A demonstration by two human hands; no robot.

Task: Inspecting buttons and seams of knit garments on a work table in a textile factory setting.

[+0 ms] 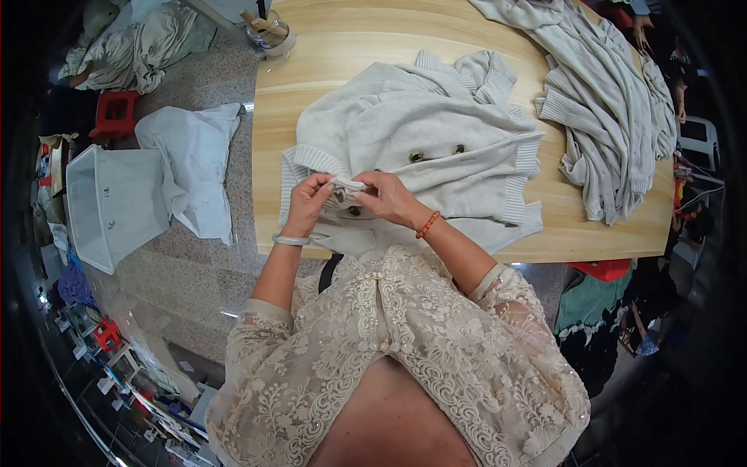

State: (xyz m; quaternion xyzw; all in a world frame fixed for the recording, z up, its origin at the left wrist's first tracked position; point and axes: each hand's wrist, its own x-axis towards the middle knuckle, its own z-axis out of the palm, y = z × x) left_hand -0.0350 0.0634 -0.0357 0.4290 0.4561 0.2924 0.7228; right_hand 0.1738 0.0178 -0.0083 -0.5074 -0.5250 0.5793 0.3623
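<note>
A light grey knitted cardigan [467, 117] with ribbed edges and dark buttons lies spread on the wooden table in front of me. My left hand [310, 202] pinches a ribbed edge of it near the table's front left. Close beside it, my right hand [387, 198] grips the same bit of knit between thumb and fingers. The pinched fold stands slightly raised between both hands. A dark button [355, 211] shows just under my right fingers, and another button [418, 156] lies farther along the front opening. What the fingertips press on is partly covered.
More grey knitwear [607, 117] is heaped on the table's right side. At the far left corner stands a clear tub [270, 39] holding sticks. Left of the wooden table [268, 117] are a white plastic bin [128, 206], white cloth [198, 167] and a red stool [115, 113]. Other people's hands show at the far right.
</note>
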